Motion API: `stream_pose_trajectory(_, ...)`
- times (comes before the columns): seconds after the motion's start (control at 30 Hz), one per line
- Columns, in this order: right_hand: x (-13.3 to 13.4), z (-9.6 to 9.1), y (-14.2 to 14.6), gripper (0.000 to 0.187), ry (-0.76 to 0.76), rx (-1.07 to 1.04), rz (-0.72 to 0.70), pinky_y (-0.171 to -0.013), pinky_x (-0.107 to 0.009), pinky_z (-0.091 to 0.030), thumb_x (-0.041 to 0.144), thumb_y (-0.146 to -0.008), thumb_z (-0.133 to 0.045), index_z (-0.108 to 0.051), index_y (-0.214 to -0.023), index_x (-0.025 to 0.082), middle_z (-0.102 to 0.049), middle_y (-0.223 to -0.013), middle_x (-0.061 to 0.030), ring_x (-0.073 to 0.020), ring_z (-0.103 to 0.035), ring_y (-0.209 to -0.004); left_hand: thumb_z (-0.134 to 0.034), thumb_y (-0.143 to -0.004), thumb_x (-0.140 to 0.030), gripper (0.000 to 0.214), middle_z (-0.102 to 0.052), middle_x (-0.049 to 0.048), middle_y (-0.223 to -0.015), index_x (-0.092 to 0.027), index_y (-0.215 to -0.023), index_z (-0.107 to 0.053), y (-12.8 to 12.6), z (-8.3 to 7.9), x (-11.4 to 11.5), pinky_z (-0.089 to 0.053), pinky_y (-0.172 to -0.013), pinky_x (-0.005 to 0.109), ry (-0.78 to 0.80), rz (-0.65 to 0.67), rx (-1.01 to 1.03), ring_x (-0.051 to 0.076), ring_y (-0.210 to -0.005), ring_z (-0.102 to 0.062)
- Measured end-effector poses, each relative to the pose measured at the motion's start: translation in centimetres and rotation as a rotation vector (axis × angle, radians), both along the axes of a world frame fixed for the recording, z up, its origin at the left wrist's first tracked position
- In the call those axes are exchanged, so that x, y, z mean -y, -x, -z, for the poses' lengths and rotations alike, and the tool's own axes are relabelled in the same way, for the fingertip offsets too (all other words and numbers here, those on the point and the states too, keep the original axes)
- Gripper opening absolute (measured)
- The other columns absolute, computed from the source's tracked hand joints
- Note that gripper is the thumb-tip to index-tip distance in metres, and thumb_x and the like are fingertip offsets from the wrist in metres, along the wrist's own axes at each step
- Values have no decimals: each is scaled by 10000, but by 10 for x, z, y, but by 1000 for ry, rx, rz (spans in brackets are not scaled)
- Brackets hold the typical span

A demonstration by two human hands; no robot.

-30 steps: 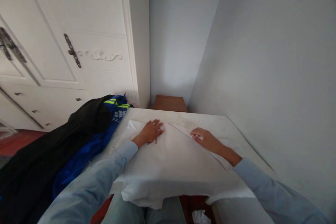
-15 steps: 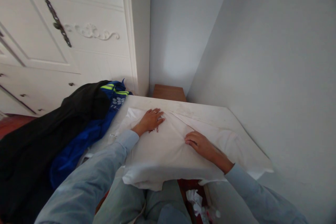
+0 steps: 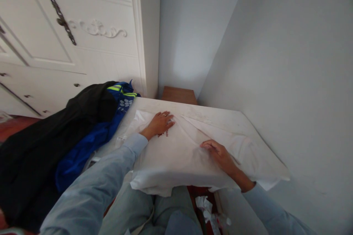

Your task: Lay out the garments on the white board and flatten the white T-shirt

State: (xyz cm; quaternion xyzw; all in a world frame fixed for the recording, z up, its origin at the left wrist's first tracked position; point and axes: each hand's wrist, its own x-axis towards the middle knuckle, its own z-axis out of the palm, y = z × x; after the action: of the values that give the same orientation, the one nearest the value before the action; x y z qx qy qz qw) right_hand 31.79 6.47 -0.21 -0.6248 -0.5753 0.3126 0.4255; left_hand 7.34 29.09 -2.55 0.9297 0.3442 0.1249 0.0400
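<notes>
A white garment (image 3: 176, 158) with small red print lies spread on a white table (image 3: 209, 112); its near edge hangs over the table's front. My left hand (image 3: 160, 123) rests flat on the cloth near the red print, fingers stretched out. My right hand (image 3: 219, 153) lies on the cloth further toward me, fingers curled down against the fabric; whether they pinch it I cannot tell.
A black garment (image 3: 55, 128) and a blue one with yellow stripes (image 3: 110, 125) are heaped at the table's left. A white wardrobe (image 3: 82, 29) stands behind them. A brown wooden piece (image 3: 179, 94) sits in the corner. The wall runs close along the right. Crumpled paper (image 3: 205, 205) lies on the floor.
My right hand has slid toward me across the cloth, from near the folded edge to the middle. My left hand has stayed in place. The view has tilted down.
</notes>
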Motion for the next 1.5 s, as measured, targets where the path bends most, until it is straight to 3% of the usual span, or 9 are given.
stream_pose_trajectory(0.1, 9, -6, 18, 513, 87, -378, 100, -847, -341, -525, 639, -791, -706, -705, -957, 153, -714, -928, -108, -195, -672, -870, -410, -1021, -480, 516, -488, 156, -1517, -180, -1416, -553, 0, 0, 0, -277, -1192, 451, 5, -4, 0, 266, -1432, -421)
stream_pose_trajectory(0.23, 30, -18, 46, 529, 305, -920, 75, -792, -312, -557, 450, -683, -868, -688, -1085, 156, -692, -1159, -131, -200, -701, -937, -406, -1023, -477, 509, -487, 155, -1518, -181, -1407, -559, 0, -1, 1, -283, -1191, 454, 5, -6, 4, 264, -1431, -424)
stream_pose_trajectory(0.33, 46, -24, 64, 518, 366, -1090, 44, -749, -291, -563, 432, -694, -872, -683, -1089, 154, -708, -1107, -117, -184, -711, -881, -420, -1020, -471, 496, -493, 153, -1513, -181, -1394, -570, 0, -1, 1, -290, -1189, 454, -1, -9, 4, 265, -1423, -435)
stream_pose_trajectory(0.43, 56, -25, 80, 436, 306, -1161, 41, -659, -239, -534, 438, -725, -851, -656, -990, 153, -716, -894, -67, -129, -675, -712, -449, -1011, -460, 482, -507, 153, -1501, -185, -1387, -574, 0, 1, -1, -302, -1184, 472, -6, -9, 26, 276, -1413, -447)
stream_pose_trajectory(0.6, 53, -27, 105, 464, 182, -1172, 52, -507, -184, -414, 509, -714, -823, -525, -802, 164, -591, -659, 15, -69, -521, -512, -456, -1003, -309, 321, -636, 150, -1334, -156, -1173, -680, -2, -1, -4, -404, -1110, 416, -5, 18, 127, 257, -1264, -576)
stream_pose_trajectory(0.73, 44, -32, 117, 517, 170, -1052, 90, -509, -175, -386, 554, -694, -822, -528, -851, 160, -576, -687, 20, -58, -507, -525, -422, -967, -169, 264, -708, 114, -1011, -153, -974, -685, -2, -4, -4, -496, -957, 373, -7, -18, 278, 220, -994, -652)
stream_pose_trajectory(0.8, 41, -36, 119, 518, 174, -1000, 74, -525, -174, -384, 549, -704, -818, -531, -896, 162, -572, -695, 23, -57, -510, -538, -419, -933, -119, 265, -699, 100, -952, -160, -916, -680, -2, -5, -4, -508, -922, 370, 18, -47, 313, 212, -937, -644)
stream_pose_trajectory(1.1, 29, -54, 131, 457, 85, -852, -93, -561, -174, -387, 498, -805, -764, -503, -1010, 184, -563, -717, 24, -55, -501, -581, -482, -839, -46, 249, -703, 78, -961, -171, -851, -697, -2, 0, -9, -504, -921, 339, 107, -19, 271, 209, -948, -646)
stream_pose_trajectory(1.5, 5, -52, 146, 392, 22, -750, -226, -565, -184, -420, 465, -862, -720, -516, -1034, 178, -577, -730, 16, -58, -517, -580, -514, -827, -32, 254, -709, 80, -993, -173, -908, -709, 0, -3, -3, -491, -906, 357, 103, -4, 256, 230, -972, -630)
